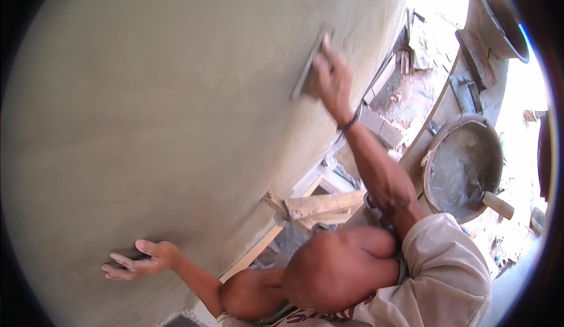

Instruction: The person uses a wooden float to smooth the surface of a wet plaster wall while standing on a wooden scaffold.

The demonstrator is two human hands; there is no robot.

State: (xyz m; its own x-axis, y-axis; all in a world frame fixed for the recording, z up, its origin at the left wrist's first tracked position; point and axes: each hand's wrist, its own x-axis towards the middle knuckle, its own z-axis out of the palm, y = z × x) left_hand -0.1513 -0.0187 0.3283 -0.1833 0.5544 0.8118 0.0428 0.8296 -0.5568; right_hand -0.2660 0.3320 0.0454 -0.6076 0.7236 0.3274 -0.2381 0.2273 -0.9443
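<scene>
A grey plastered wall fills the left and middle of the head view. My right hand is raised at the wall, its fingers closed round a flat plastering trowel. The trowel shows almost edge-on, tilted, with its thin blade along the plaster; its handle is mostly hidden by my fingers. Lower left, my left hand is open with fingers spread and holds nothing. Grey smears mark its fingers. It is close to the wall, but I cannot tell whether it touches.
At right, a round basin of wet grey mortar stands on planks, a wooden tool handle over its rim. Beyond lie another trowel, a brick-like block and a bowl. Timber pieces lie below my right arm.
</scene>
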